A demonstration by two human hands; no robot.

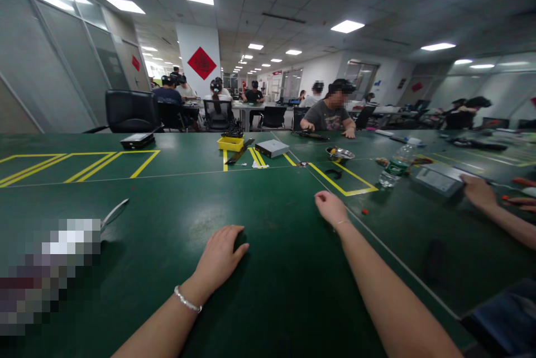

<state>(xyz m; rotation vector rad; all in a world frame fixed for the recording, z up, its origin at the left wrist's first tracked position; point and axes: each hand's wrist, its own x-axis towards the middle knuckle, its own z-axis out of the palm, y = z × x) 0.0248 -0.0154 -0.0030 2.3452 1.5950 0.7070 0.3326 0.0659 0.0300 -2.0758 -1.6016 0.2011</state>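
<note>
My left hand (220, 256) lies on the green tabletop (268, 302), palm down, with fingers stretched out and thumb apart; nothing is in it. Farther forward and to the right, my right hand (332, 208) has its fingers curled in; whether they hold anything small is hidden. Nearest to it are a small black curved piece (334, 173) beyond and a small orange piece (365, 211) to its right. Past both hands sits a grey metal box like a disc drive (272, 148), beside a yellow bin (230, 143) heaped with black parts.
A metal bowl (340, 153) and a water bottle (397, 163) stand to the right. Another person's hand (479, 193) touches a grey metal box (439, 179). At left lies a pixelated object (50, 274); a black device (137, 141) sits farther back. A person (330, 109) sits opposite.
</note>
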